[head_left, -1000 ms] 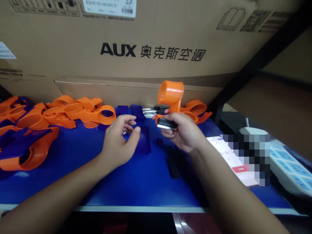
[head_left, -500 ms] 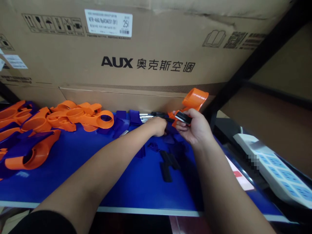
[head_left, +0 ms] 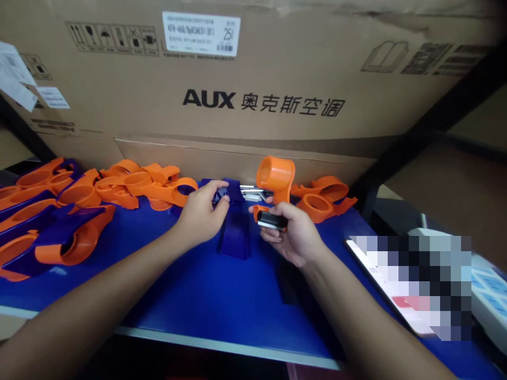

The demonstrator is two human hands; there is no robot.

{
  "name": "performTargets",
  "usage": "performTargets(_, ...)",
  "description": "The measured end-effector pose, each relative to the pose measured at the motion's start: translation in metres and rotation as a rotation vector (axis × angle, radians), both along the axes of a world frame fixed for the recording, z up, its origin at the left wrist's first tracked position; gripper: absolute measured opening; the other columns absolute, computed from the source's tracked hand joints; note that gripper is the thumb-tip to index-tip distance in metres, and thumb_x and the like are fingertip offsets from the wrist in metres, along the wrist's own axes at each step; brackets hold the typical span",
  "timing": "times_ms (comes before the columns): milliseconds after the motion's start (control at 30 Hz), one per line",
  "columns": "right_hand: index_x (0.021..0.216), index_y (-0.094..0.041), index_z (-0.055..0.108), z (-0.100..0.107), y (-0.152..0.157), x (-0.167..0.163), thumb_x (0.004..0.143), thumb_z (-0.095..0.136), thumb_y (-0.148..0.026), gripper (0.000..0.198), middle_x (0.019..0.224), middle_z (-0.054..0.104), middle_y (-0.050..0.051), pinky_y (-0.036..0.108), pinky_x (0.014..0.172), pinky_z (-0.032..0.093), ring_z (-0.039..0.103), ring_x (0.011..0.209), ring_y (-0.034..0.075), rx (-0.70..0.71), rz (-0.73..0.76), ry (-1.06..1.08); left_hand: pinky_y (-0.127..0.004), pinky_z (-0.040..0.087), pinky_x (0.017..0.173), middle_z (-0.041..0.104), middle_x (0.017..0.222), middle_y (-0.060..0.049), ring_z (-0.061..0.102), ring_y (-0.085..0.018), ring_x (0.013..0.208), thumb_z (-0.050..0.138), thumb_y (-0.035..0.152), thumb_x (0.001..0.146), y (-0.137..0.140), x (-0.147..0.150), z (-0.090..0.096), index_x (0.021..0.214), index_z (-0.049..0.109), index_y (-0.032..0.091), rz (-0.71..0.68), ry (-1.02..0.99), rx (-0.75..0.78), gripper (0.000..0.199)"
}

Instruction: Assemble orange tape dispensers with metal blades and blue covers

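In my right hand [head_left: 299,232] is an orange plastic tape dispenser [head_left: 276,174] with a round hub on top. Its black end piece [head_left: 272,220] carries a serrated edge facing down. My left hand [head_left: 203,214] is left of it, with thumb and forefinger curled around a small dark blue plastic piece [head_left: 222,193]. Just right of those fingertips stands another blue piece [head_left: 234,190]. Flat blue plates [head_left: 235,237] lie on the table between the hands. Thin metal strips [head_left: 251,193] sit behind, partly hidden by the dispenser.
Orange and blue dispenser parts [head_left: 137,183] are heaped along the left and back. More orange parts [head_left: 320,198] lie behind my right hand. A large cardboard box [head_left: 257,63] closes off the back. A phone-like device [head_left: 407,311] and a white power strip [head_left: 491,301] are at right.
My left hand has moved left from the metal strips to the blue pieces. My right hand has brought the dispenser leftward and turned it more upright. The view has shifted slightly left.
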State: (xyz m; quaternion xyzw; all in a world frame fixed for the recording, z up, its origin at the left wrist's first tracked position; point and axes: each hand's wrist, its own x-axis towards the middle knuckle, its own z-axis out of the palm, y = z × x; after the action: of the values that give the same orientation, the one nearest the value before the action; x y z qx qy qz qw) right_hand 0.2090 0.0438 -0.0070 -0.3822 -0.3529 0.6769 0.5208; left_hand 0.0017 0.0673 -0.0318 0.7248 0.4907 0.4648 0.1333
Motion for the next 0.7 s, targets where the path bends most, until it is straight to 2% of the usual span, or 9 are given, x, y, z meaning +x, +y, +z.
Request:
performTargets(100,0.097,-0.024,0.055,-0.006,-0.005,-0.007,0.062,0.063,-0.019,0.036,0.082,0.078,0.005,0.019,0.036,0.023,0.033,0.036,0.006,-0.069,0.052,0.010,-0.026,0.049,0.066,0.072,0.087,0.000,0.065,-0.013,0.071,0.067,0.022,0.094,-0.021,0.002,-0.019,0.115,0.062,0.022,-0.014,-0.297,-0.067,0.021)
performTargets(167,0.097,-0.024,0.057,-0.009,-0.007,-0.010,0.061,0.062,-0.020,0.037,0.080,0.078,0.006,0.020,0.037,0.023,0.034,0.036,0.007,-0.091,0.058,0.001,-0.023,0.040,0.056,0.063,0.074,0.005,0.054,-0.010,0.058,0.071,0.026,0.092,-0.030,0.005,-0.023,0.106,0.061,0.023,-0.051,-0.385,-0.123,0.017)
performTargets(233,0.097,-0.023,0.059,-0.012,-0.008,-0.013,0.061,0.062,-0.020,0.037,0.075,0.075,0.004,0.021,0.038,0.024,0.035,0.036,0.007,-0.101,0.055,-0.012,-0.023,0.035,0.052,0.059,0.069,0.007,0.048,-0.009,0.055,0.077,0.031,0.090,-0.037,0.007,-0.021,0.100,0.059,0.024,-0.080,-0.442,-0.166,0.022)
performTargets(367,0.094,-0.020,0.064,-0.013,-0.011,-0.017,0.060,0.063,-0.021,0.035,0.065,0.070,0.003,0.022,0.039,0.025,0.035,0.036,0.008,-0.097,0.050,-0.029,-0.023,0.042,0.057,0.065,0.074,0.005,0.056,-0.010,0.061,0.087,0.042,0.082,-0.043,0.008,-0.018,0.099,0.059,0.023,-0.119,-0.535,-0.235,0.038)
performTargets(433,0.092,-0.020,0.065,-0.013,-0.012,-0.019,0.059,0.063,-0.021,0.034,0.065,0.070,0.003,0.022,0.039,0.025,0.035,0.036,0.008,-0.088,0.043,-0.031,-0.023,0.044,0.057,0.067,0.074,0.004,0.059,-0.011,0.062,0.088,0.043,0.081,-0.045,0.009,-0.019,0.099,0.059,0.023,-0.130,-0.592,-0.254,0.040)
performTargets(533,0.091,-0.021,0.065,-0.013,-0.014,-0.021,0.058,0.064,-0.020,0.033,0.064,0.068,0.002,0.023,0.039,0.027,0.036,0.036,0.008,-0.077,0.024,-0.025,-0.023,0.051,0.061,0.073,0.081,0.002,0.067,-0.012,0.069,0.083,0.038,0.087,-0.048,0.013,-0.021,0.103,0.061,0.023,-0.167,-0.701,-0.268,0.031)
performTargets(600,0.091,-0.021,0.064,-0.013,-0.015,-0.023,0.058,0.064,-0.020,0.033,0.064,0.067,0.001,0.023,0.038,0.027,0.036,0.035,0.009,-0.072,0.016,-0.022,-0.026,0.059,0.070,0.077,0.091,-0.001,0.074,-0.015,0.079,0.077,0.035,0.093,-0.049,0.016,-0.022,0.110,0.063,0.023,-0.196,-0.752,-0.276,0.025)
performTargets(700,0.091,-0.020,0.063,-0.015,-0.016,-0.026,0.058,0.063,-0.022,0.033,0.064,0.066,0.001,0.022,0.038,0.026,0.036,0.035,0.008,-0.077,0.001,-0.030,-0.031,0.066,0.080,0.079,0.095,-0.003,0.079,-0.019,0.090,0.068,0.035,0.100,-0.051,0.019,-0.023,0.122,0.066,0.022,-0.206,-0.782,-0.291,0.025)
